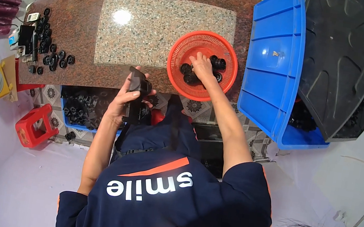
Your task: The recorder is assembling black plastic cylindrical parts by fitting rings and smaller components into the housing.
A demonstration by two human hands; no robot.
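Note:
My right hand [201,65] reaches into a round orange basket [183,49] on the stone table and closes its fingers on small black round parts [219,63] lying inside. My left hand [123,99] is at the table's near edge, gripping a black angular part [137,82] held upright. More black parts [190,77] lie in the basket under my right hand.
The granite table [164,19] has a scatter of small black rings [52,55] at its left end beside a phone [25,34]. A blue crate [270,61] with a black lid [340,58] stands right. A bin of black parts [79,108] and red stools [33,124] are below.

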